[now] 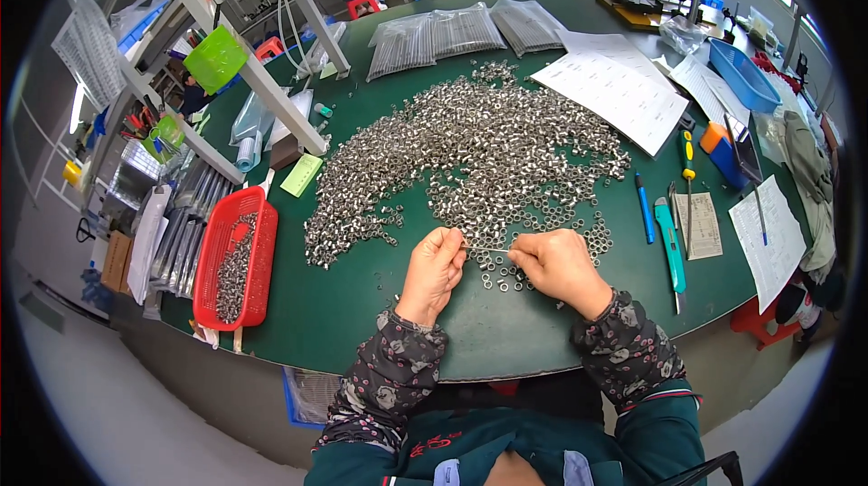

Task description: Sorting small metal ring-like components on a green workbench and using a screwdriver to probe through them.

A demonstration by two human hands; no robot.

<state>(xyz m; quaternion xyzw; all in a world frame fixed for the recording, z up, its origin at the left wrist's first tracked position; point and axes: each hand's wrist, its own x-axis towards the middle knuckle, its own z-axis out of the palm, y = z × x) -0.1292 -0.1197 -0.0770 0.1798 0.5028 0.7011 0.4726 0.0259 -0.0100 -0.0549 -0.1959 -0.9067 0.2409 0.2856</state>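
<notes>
A large heap of small silvery metal rings (470, 142) spreads over the green tabletop (362, 341) in front of me. At the near edge of the heap, my left hand (432, 274) is closed in a pinch, fingertips together. My right hand (562, 269) is closed too, thumb and forefinger gripping a thin, light-coloured rod (488, 249) that spans the gap between both hands. Its left end meets the fingertips of my left hand. Whether a ring sits in that pinch is too small to tell. Loose rings lie just under and between my hands.
A red plastic basket (264, 280) with metal rings stands at the left edge. Bundled clear bags (434, 37) lie behind the heap. On the right are papers (624, 97), a blue pen (645, 207), a teal utility knife (670, 246) and a yellow-handled screwdriver (688, 157). A shelf post (262, 70) rises at left.
</notes>
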